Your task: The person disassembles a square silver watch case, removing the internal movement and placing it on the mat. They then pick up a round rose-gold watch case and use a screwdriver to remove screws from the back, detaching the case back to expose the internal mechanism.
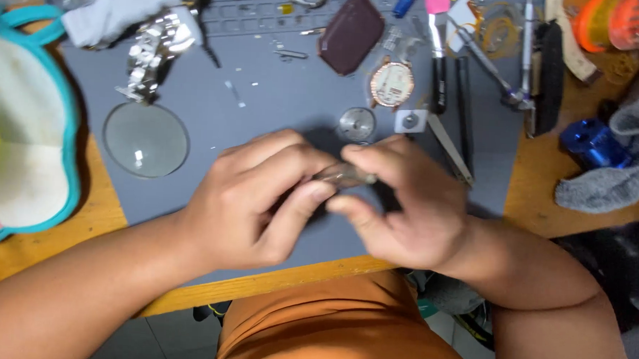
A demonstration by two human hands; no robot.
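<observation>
As two hands (333, 194) pinch one, perhaps metal, part (345, 175)

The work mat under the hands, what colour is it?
The mat is plain grey-blue, seen best in the head view, lying on a yellowish wooden table.

Both hands together at the near middle of the grey rubber work mat (280, 99), left hand (250, 198) and right hand (404, 205) meeting fingertip to fingertip around a small silvery metal part (345, 175). Just beyond the fingertips, a small round metal disc (356, 124), with a small square white holder (411, 121) to its right. Farther back, a round rose-gold watch case (392, 83); behind and left of that, a dark maroon leather pad (351, 34). On the mat's left edge, a round clear glass lens (146, 139), a silver metal link bracelet (152, 54) behind it. Off the mat, far right, a blue metal cylinder (590, 141) against a grey cloth (621, 175).
</observation>
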